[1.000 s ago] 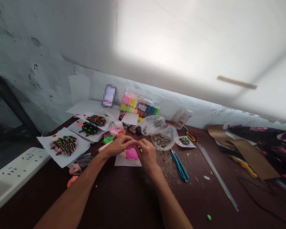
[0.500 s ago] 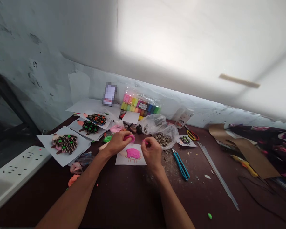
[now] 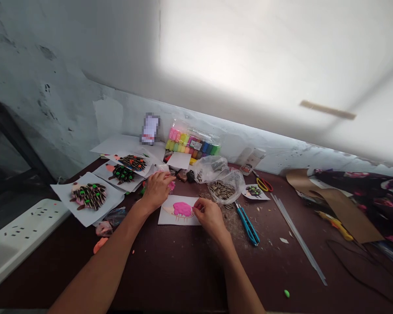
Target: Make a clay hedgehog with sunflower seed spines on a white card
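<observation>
A white sheet of paper point(image 3: 163, 219) lies in front of me with a hedgehog-like outline drawn on it. Bright pink modelling clay point(image 3: 182, 209) is spread over the body of that drawing. My right hand point(image 3: 211, 216) is closed in a pinch at the right edge of the clay, with a small bit of pink clay at its fingertips. Left of the sheet and slightly above it, my left hand point(image 3: 157, 190) is curled, back up, around a lump of pink clay point(image 3: 172, 186) that shows past its fingers.
A bag of sunflower seeds point(image 3: 222, 190) lies behind my right hand. Nearby are a teal cutter point(image 3: 248, 224), scissors point(image 3: 264, 183) and clear sticks point(image 3: 298, 237). Finished seed hedgehogs point(image 3: 90, 196) lie left, beside a power strip point(image 3: 22, 231). Packed coloured clay point(image 3: 193, 144) stands behind.
My left hand has moved left and back, off the drawing, with the pink lump. My right hand has come down, its fingertips now at the right edge of the pink clay.
</observation>
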A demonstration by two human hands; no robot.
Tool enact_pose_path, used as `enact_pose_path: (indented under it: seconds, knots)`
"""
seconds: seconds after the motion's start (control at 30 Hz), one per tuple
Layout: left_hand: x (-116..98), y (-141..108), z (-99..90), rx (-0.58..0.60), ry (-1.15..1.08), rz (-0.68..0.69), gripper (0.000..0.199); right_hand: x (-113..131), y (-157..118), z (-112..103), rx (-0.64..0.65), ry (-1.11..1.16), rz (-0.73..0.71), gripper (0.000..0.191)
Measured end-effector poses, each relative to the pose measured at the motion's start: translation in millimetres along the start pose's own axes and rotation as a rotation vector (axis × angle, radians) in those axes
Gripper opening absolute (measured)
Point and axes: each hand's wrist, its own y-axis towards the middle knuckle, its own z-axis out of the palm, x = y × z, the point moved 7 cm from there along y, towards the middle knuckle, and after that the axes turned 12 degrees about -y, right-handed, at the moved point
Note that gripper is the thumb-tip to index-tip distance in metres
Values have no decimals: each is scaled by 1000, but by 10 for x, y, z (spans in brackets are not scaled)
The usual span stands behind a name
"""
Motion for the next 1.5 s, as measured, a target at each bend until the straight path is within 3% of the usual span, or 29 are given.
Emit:
enact_pose_path:
  seconds: [0.13,0.3,0.43,0.93,1.5]
  knots:
    - [-133,10,-98,-31,-26,60,39,14,-22,3,-37,-50,52,9]
    - [-317,-4,15,139,-209,157,29,44,-27,52,-44,-66,52,11]
    - [-311,-35,144,217,-221,136,28,76,-23,101,-48,-103,42,13]
    - [-161,-72,299,309,-161,78,30,231,-50,115,31,-339,-40,16]
    - [-168,-97,333,384,-171,112,30,122,-32,64,36,-184,-19,15]
